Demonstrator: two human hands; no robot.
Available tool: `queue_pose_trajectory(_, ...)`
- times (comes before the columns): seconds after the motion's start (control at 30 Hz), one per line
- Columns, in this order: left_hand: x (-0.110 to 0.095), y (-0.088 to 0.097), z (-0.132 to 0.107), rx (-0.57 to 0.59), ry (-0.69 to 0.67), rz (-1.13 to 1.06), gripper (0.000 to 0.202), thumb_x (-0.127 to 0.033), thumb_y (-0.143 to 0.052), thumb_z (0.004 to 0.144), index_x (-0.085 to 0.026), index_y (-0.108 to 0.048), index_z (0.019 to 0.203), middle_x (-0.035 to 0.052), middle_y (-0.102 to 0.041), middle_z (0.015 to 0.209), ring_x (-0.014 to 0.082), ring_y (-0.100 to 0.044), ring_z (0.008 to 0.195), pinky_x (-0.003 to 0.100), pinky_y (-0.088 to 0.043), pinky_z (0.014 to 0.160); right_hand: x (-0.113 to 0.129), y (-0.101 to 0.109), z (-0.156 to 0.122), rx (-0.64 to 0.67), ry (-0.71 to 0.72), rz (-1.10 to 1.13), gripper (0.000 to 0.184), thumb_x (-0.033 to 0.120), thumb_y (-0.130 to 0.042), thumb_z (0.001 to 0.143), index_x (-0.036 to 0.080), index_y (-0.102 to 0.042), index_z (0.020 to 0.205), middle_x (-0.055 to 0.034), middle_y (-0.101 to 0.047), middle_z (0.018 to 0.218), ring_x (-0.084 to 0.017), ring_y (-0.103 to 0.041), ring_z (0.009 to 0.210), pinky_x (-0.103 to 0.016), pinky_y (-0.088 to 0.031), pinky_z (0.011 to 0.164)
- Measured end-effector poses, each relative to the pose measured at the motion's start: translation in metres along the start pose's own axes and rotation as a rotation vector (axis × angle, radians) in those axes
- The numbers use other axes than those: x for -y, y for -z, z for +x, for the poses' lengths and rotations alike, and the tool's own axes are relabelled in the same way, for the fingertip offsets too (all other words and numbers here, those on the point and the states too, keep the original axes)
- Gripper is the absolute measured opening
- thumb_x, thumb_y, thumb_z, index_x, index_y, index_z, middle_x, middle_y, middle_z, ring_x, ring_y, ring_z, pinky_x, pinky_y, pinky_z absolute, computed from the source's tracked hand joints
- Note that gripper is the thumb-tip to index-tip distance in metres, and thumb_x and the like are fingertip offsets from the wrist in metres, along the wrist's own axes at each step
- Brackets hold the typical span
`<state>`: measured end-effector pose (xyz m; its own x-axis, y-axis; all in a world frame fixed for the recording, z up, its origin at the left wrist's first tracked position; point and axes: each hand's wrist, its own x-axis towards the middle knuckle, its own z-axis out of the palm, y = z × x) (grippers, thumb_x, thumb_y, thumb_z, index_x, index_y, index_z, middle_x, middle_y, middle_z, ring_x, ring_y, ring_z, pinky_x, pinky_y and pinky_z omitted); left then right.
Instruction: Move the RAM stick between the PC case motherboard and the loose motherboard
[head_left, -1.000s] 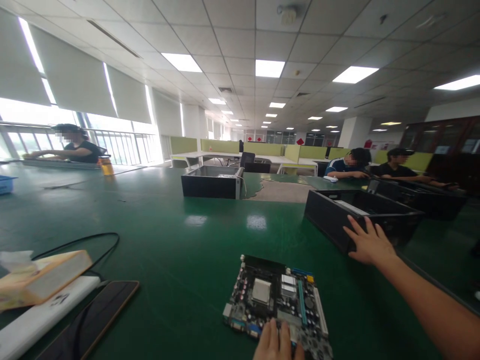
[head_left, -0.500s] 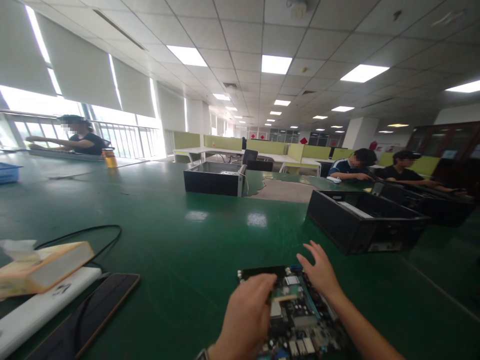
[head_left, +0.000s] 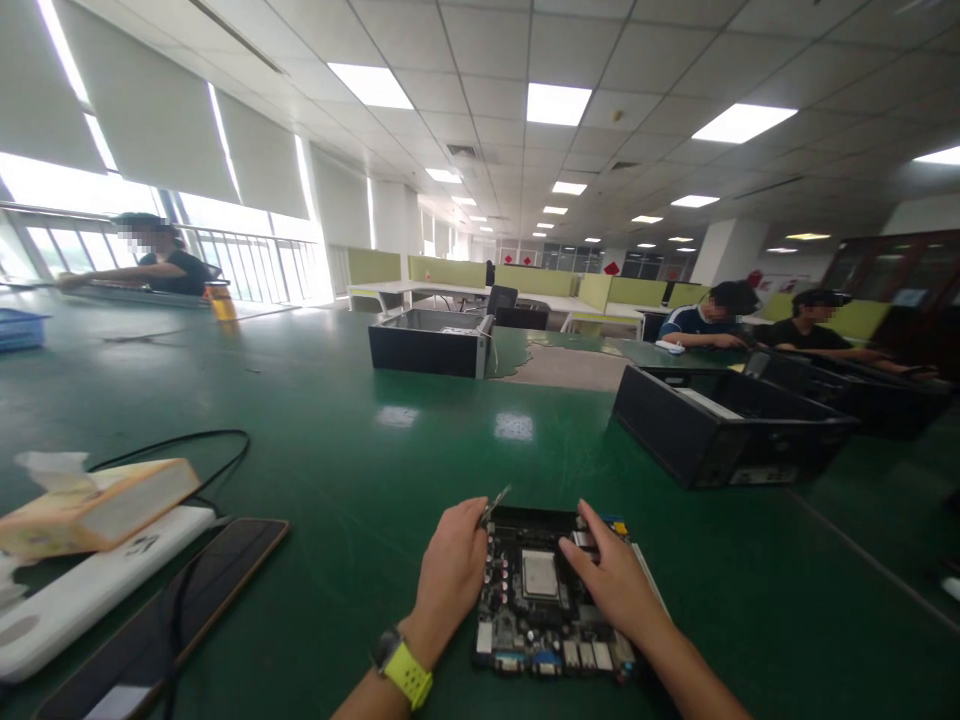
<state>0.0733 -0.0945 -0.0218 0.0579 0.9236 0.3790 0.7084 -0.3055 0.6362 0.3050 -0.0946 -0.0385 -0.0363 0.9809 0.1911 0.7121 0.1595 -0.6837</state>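
Note:
A dark motherboard (head_left: 540, 625) lies on the green tabletop in front of me, its port side facing me. Near its middle is a square metal-topped processor (head_left: 540, 575). My left hand (head_left: 454, 555), a yellow-strapped watch on its wrist, is closed at the board's far left corner. It pinches a memory stick (head_left: 496, 503), seen almost edge-on and tilted, partly hidden by the fingers. Over the right side of the board rests my right hand (head_left: 611, 580), thumb and forefinger apart, its other fingers mostly hidden. Parts of the board under this hand are covered.
An open black computer case (head_left: 727, 440) stands ahead to the right, another case (head_left: 431, 350) farther off. On the left are a tissue pack (head_left: 127, 505), a white power strip (head_left: 97, 600), a phone (head_left: 202, 590) and a black cable. People sit at the table's far sides.
My left hand has drawn left with the memory stick, from above the board to its far left corner, uncovering the processor. My right hand has come down and left onto the board.

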Motion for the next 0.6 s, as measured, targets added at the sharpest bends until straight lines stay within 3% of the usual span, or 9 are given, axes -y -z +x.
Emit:
queue_pose_trajectory(0.23,0.0078,-0.0047,0.0017,0.029,-0.024,0.003,0.039,-0.012,-0.033,0.082,-0.015,-0.059,0.112,0.0072,-0.059,0.117,0.0177,-0.049,0.111,0.033,-0.038,0.099,0.0022,0.0005,0.0018,0.001,-0.008,-0.112,0.067,0.052,-0.044,0.080,0.011,-0.043,0.133,-0.0102,-0.036,0.142,-0.025,-0.031,0.130,-0.039,-0.023,0.108)
queue_pose_trajectory(0.6,0.0101,-0.0050,0.0038,0.008,-0.044,-0.012,0.040,-0.013,-0.035,0.082,-0.015,-0.061,0.112,0.0080,-0.059,0.117,0.0190,-0.049,0.112,0.035,-0.038,0.100,0.0005,0.0002,0.0012,0.009,0.034,-0.140,0.069,0.046,-0.047,0.079,0.014,-0.033,0.138,-0.0096,-0.035,0.142,-0.023,-0.030,0.131,-0.038,-0.023,0.109)
